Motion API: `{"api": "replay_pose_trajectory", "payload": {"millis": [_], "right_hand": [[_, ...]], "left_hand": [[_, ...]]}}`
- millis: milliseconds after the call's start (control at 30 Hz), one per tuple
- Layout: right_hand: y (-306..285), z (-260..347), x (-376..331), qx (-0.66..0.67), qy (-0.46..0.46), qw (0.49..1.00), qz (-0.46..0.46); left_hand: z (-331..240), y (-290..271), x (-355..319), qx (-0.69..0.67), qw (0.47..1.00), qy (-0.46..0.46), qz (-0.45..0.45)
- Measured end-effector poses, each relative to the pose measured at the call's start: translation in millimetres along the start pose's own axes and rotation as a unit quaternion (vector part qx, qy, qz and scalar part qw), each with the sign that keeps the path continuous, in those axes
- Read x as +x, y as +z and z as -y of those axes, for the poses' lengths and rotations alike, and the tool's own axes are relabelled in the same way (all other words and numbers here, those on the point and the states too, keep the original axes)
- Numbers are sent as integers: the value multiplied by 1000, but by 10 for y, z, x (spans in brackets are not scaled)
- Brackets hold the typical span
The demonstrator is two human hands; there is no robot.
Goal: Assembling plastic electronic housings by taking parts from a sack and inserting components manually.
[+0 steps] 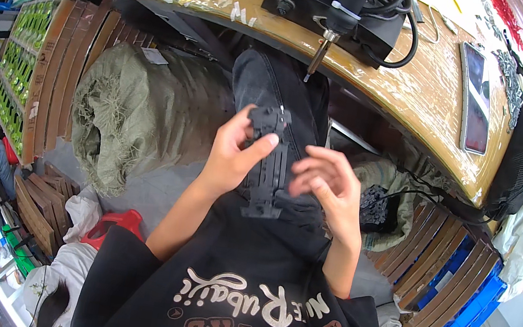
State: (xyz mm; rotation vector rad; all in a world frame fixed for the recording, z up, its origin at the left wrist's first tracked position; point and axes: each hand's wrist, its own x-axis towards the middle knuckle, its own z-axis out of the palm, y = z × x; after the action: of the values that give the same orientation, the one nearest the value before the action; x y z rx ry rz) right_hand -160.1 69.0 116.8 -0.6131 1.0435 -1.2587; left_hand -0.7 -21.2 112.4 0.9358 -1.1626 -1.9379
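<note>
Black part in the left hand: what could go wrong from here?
The black part might slip: only the left hand clearly grips it, near one end, while the right hand is open beside it. The metal-tipped tool, jutting past the table's edge, could get bumped.

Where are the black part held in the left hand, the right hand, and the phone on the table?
Black part [266, 176]: head view, on its middle, below the thumb.
Right hand [336, 192]: head view, mid-hand.
Phone [474, 100]: head view, mid-face.
</note>
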Motion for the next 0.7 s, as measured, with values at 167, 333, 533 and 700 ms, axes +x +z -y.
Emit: {"api": "replay_pose_trajectory", "payload": {"millis": [167, 333, 533, 700], "right_hand": [[104, 59, -36, 87, 91, 989, 80], [143, 30, 49, 81, 71, 994, 35], [150, 24, 55, 120, 66, 990, 38], [155, 0, 45, 152, 52, 987, 30]], "left_hand": [[-107, 66, 198, 4, 999, 26, -47], [-139, 112, 318, 1, 999, 22, -49], [-131, 139, 333, -1, 999, 35, -42], [-173, 165, 363, 4, 999, 28, -30]]}}
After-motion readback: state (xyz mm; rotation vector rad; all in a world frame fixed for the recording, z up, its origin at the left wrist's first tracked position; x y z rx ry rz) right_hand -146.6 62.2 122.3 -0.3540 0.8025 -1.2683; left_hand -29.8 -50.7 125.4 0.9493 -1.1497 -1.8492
